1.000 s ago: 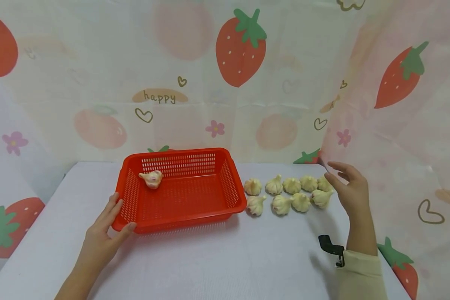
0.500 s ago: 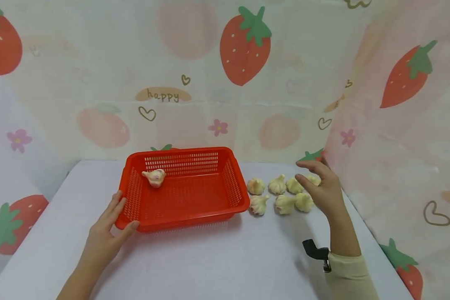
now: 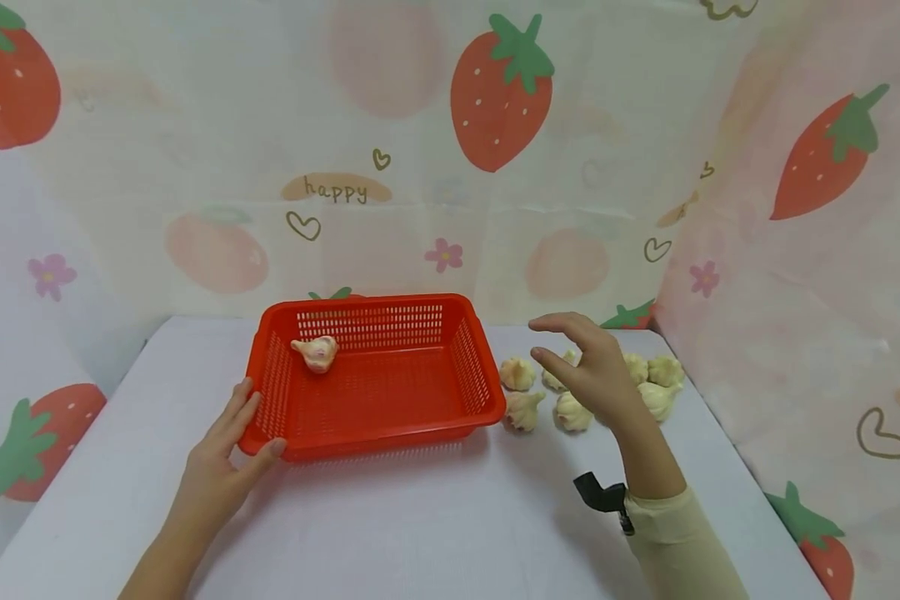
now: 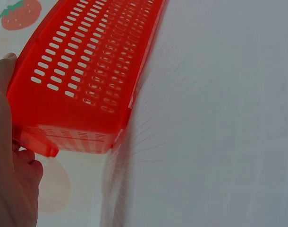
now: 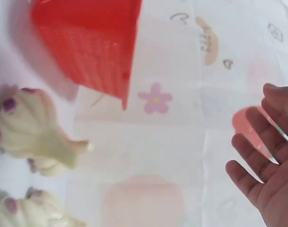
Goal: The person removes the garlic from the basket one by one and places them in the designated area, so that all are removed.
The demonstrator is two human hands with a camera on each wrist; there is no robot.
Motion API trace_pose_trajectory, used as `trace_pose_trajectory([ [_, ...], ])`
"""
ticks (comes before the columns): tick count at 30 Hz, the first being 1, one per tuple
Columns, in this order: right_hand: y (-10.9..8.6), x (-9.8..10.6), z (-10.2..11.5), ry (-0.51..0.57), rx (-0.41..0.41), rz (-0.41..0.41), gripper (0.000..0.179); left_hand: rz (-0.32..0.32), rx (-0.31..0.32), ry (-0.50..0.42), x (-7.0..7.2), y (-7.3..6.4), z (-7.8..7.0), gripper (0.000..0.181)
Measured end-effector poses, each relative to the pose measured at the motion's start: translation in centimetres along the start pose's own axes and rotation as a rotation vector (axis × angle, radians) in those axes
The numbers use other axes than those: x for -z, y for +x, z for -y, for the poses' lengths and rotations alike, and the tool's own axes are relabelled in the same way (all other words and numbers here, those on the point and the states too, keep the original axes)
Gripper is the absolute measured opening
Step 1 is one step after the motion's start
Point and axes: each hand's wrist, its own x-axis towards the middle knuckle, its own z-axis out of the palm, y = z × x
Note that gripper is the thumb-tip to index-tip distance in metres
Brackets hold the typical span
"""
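A red plastic basket point(image 3: 390, 385) with slotted walls stands on the white table. One garlic bulb point(image 3: 318, 354) lies in its far left part. My left hand point(image 3: 221, 475) grips the basket's near left corner, thumb on the front side and fingers at the left rim; the left wrist view shows fingers point(image 4: 28, 163) curled under the rim. Over the garlic rows right of the basket hovers my right hand point(image 3: 596, 371), thumb and fingers apart, holding nothing. Nearest the basket are a front-row bulb point(image 3: 523, 411) and a back-row bulb point(image 3: 517, 374); the hand partly covers others.
Further right, more bulbs point(image 3: 658, 401) sit beyond my right wrist. A black wrist mount point(image 3: 603, 494) sticks out from the right sleeve. Strawberry-printed cloth point(image 3: 487, 242) hangs behind the table and along its right side.
My right hand has moved left, from beyond the right end of the garlic rows to above them. The left hand stays on the basket corner, and the bulb inside has not moved.
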Motion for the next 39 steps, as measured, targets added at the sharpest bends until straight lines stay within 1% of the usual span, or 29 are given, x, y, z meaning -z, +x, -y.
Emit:
trace_pose_trajectory([
  [7,3.4,-1.2,2.5,-0.038,0.164,0.064,0.035,-0.017,-0.024,-0.022,-0.1,0.0,0.0,0.081],
  [9,4.5,-1.6,3.0,-0.037,0.199,0.082,0.035,-0.022,-0.029,-0.031,-0.1,-0.1,0.1,0.081],
  [12,6.0,-2.2,3.7,-0.026,0.227,0.105,0.033,-0.029,-0.035,-0.035,-0.2,0.0,0.2,0.081],
  [20,9.6,-4.2,5.4,-0.019,0.217,0.170,0.032,-0.016,-0.026,-0.026,-0.2,-0.1,0.0,0.080],
  [26,12.6,-6.3,5.7,0.056,0.207,0.224,0.030,-0.022,-0.031,-0.036,-0.1,0.0,0.2,0.080],
  [32,15.0,-8.6,6.0,0.087,0.199,0.292,0.028,-0.011,-0.022,-0.033,-0.1,0.1,0.4,0.081],
  [36,16.4,-10.3,5.5,0.064,0.186,0.314,0.029,-0.012,-0.023,-0.040,-0.1,0.1,0.6,0.081],
  [39,17.0,-11.4,5.4,0.044,0.172,0.332,0.029,-0.012,-0.024,-0.043,-0.1,0.1,0.7,0.081],
])
